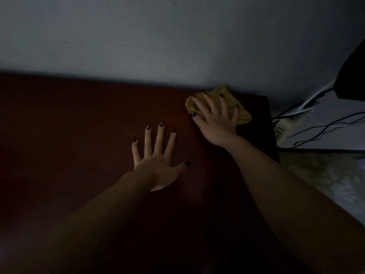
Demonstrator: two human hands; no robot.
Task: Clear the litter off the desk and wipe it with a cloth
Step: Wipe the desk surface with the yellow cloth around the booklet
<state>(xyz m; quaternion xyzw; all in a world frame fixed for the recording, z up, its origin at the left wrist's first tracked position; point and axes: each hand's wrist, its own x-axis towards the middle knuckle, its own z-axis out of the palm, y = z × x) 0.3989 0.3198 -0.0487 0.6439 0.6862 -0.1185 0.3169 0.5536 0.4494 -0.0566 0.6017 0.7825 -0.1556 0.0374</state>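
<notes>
**Cloth at the desk's far corner**

The right hand [216, 119] is pressing flat, fingers spread and straight, on a yellow cloth [240, 113] lying at the far right corner of the dark red desk [79, 125], by the wall [158, 36]. The left hand [158, 161] is resting open on the desk, holding nothing. Cables [320, 127] are trailing beside the desk.

Forearms [110, 210] bare up to the frame edge. Left hand [158, 165], right hand [215, 123]: slender fingers [159, 139], longish nails [161, 124] painted very dark, near black, glossy on some tips.
</notes>
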